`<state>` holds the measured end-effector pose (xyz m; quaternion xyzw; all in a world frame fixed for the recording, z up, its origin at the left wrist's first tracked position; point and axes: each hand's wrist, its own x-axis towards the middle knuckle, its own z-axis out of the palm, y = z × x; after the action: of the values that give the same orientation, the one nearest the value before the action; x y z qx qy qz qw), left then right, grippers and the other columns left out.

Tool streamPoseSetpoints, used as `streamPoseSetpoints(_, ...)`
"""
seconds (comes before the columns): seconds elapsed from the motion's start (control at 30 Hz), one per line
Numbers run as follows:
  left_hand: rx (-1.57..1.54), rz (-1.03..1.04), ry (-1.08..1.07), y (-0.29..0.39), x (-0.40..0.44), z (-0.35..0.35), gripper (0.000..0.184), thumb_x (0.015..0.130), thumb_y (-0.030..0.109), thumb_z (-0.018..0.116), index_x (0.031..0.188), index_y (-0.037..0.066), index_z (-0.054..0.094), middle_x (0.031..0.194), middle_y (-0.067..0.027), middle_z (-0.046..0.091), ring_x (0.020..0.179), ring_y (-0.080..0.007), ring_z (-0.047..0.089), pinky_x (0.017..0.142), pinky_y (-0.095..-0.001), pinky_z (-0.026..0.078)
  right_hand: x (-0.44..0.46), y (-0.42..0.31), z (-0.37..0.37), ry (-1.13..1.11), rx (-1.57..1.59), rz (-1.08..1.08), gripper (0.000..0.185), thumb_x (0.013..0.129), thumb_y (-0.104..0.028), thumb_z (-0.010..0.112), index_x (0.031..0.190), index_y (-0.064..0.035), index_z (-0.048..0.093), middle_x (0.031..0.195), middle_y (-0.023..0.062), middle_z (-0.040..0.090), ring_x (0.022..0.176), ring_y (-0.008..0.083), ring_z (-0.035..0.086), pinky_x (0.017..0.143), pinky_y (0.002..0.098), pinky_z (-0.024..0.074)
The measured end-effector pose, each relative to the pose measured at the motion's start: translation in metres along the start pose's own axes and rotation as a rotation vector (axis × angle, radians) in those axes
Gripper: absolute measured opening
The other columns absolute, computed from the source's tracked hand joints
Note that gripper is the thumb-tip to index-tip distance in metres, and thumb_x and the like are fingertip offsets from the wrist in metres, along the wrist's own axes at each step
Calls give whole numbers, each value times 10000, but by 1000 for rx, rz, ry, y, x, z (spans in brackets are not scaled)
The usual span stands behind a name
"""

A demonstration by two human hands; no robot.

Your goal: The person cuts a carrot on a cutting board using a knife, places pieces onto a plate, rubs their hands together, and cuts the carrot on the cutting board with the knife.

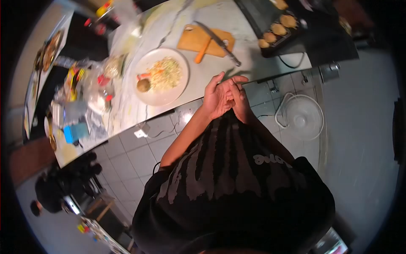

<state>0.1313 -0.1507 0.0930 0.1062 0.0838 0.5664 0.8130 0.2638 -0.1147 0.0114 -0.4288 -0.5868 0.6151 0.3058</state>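
My left hand is raised at the counter's front edge, palm up, with the thumb apart from the other fingers. My right hand touches it, its fingers laid across the left fingers. I see nothing held in either hand. Just beyond them lies a knife, slanting across a wooden cutting board. An orange, stick-like item also rests partly on the board. To the left, a white plate holds pale shredded food with orange bits, and a round brown piece.
Several round browned pieces sit on a dark griddle at the back right. Plastic bags and a blue box crowd the counter's left. A clear basin stands low on the right. Someone in dark clothes is at far left.
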Motion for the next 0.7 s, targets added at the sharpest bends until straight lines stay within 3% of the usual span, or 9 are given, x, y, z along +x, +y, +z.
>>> streamPoseSetpoints(0.1,186,144,69,10,-23,-8,621,1044,532,342,1299,-12,502,952,-144,617,631,-92,560,392,-179,422,6,-14,36,-107,143,64,335,1021,-362,568,1065,-33,609,932,58,583,775,128,628,537,235,531)
streamPoseSetpoints(0.2,90,167,88,17,-33,-10,564,1063,495,339,1277,5,518,950,-142,617,659,-87,585,404,-195,431,10,-35,48,-166,360,158,315,1026,-346,562,1059,-37,608,922,44,584,764,122,622,517,233,525)
streamPoseSetpoints(0.33,-87,186,26,31,-26,-8,571,1050,523,344,1198,11,548,957,-142,614,715,-123,633,416,-224,459,16,-52,48,-127,361,294,263,1037,-299,548,1068,-42,600,965,24,585,746,106,608,465,215,502)
streamPoseSetpoints(0.4,-115,269,104,34,-21,-5,575,1037,555,337,1094,29,563,997,-158,633,786,-176,676,431,-241,490,24,-42,61,-74,878,245,228,1037,-271,551,1072,-47,581,989,16,566,671,73,575,432,198,487)
streamPoseSetpoints(0.43,-111,273,110,36,-21,-4,575,1037,555,337,1094,29,563,997,-158,633,786,-176,676,431,-241,490,26,-40,59,-80,882,250,228,1037,-271,551,1072,-47,581,989,16,566,671,73,575,432,198,487)
streamPoseSetpoints(0.5,120,231,65,43,-16,-4,579,1027,578,324,1022,48,558,1076,-206,650,825,-225,693,456,-249,520,34,-39,52,-177,730,60,193,1037,-249,555,1046,-58,574,951,8,565,605,32,518,413,173,398)
streamPoseSetpoints(0.53,137,209,-132,47,-8,-18,586,1029,590,315,1040,50,544,1151,-259,640,853,-230,702,478,-264,547,42,-40,51,-275,681,52,161,1040,-224,542,1021,-68,573,934,-4,562,554,0,454,405,163,288)
streamPoseSetpoints(0.63,121,215,-13,45,2,-11,571,1038,582,323,1076,50,527,1170,-289,625,861,-237,705,524,-269,572,49,-52,44,-166,723,116,155,1042,-225,535,1018,-77,576,1041,32,617,532,-5,423,407,166,227)
streamPoseSetpoints(0.7,153,193,-8,43,10,-14,544,1045,566,338,1088,55,519,1169,-285,627,872,-242,705,553,-264,578,53,-66,37,-249,805,174,162,1040,-231,538,1017,-76,579,1101,63,632,517,-2,410,402,173,227)
